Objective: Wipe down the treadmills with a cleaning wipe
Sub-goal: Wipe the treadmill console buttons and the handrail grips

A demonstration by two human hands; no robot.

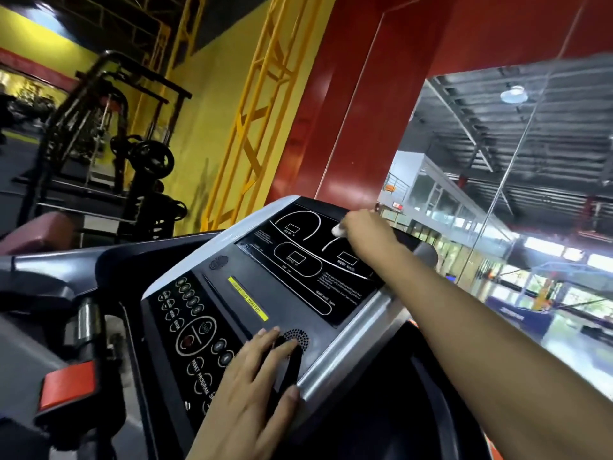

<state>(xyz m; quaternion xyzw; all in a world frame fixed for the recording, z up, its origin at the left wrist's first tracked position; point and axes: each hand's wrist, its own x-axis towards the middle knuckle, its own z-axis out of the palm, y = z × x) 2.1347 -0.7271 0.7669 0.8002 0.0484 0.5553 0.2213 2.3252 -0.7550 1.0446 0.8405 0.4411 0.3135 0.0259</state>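
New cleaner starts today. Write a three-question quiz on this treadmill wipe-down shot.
1. True or false: the right hand holds the white wipe against the black display panel.
2. Where does the left hand rest?
A. on the red stop tab
B. flat on the console, by the round speaker grille
C. on the weight rack
3. Fill in: the sticker below the display is ____.

Key: 1 true; 2 B; 3 yellow.
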